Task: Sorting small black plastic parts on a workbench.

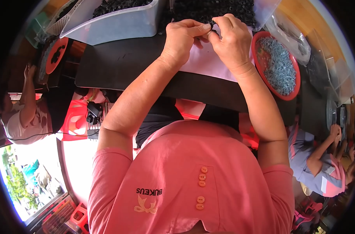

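Observation:
My left hand [180, 39] and my right hand [233, 45] meet above the far side of the dark table. Between their fingertips is a small black part [212, 24], pinched from both sides; its exact kind is too small to make out. Both hands are closed on it. Under them lies a pale pink sheet [206, 64]. Just beyond my fingers a clear bin [266, 12] holds a heap of small black parts [199, 8]. To the right of my right hand stands a red bowl [296, 84] with many thin silvery-blue metal pieces [279, 66].
Another translucent bin [123, 34] of black parts stands at the far left of the dark table [119, 64]. A clear plastic bag [290, 37] lies beyond the red bowl. One person [27, 117] sits at the left, another [316, 160] at the right. Red stools are around.

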Demonstrator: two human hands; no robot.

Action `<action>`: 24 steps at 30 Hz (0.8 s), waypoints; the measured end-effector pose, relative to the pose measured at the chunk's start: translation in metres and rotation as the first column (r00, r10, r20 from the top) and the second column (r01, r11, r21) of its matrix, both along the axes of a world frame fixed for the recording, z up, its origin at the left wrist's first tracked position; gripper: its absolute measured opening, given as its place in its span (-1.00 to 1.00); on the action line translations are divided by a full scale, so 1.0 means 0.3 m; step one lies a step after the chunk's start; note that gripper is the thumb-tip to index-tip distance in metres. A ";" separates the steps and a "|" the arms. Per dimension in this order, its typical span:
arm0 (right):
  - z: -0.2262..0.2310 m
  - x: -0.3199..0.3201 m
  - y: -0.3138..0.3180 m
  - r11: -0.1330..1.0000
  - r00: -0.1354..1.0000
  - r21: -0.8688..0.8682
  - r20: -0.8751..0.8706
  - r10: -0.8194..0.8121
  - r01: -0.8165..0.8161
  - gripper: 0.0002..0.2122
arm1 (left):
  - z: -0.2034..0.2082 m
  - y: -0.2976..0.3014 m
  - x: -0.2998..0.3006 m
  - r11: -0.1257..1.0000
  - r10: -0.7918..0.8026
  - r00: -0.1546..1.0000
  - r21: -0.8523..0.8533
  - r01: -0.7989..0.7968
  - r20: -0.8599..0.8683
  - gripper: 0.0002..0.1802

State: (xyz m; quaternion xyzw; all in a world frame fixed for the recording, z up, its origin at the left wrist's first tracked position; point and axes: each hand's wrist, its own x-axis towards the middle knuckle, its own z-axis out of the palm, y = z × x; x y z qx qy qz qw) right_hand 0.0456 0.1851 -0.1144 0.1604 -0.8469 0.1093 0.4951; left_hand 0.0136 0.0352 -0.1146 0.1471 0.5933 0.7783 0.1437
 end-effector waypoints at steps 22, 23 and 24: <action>0.202 0.092 0.121 0.320 0.890 -0.940 0.045 0.453 -0.115 -0.88 | 0.437 -0.192 -0.089 0.784 0.449 0.632 -0.063 -0.618 -0.632 -0.92; 0.217 0.093 0.119 0.310 0.891 -0.943 0.038 0.452 -0.117 -0.88 | 0.451 -0.200 -0.107 0.758 0.391 0.628 -0.152 -0.635 -0.672 -0.92; 0.225 0.096 0.120 0.266 0.878 -0.954 0.005 0.479 -0.139 -0.89 | 0.439 -0.189 -0.105 0.585 0.333 0.410 -0.155 -0.796 -0.849 -0.90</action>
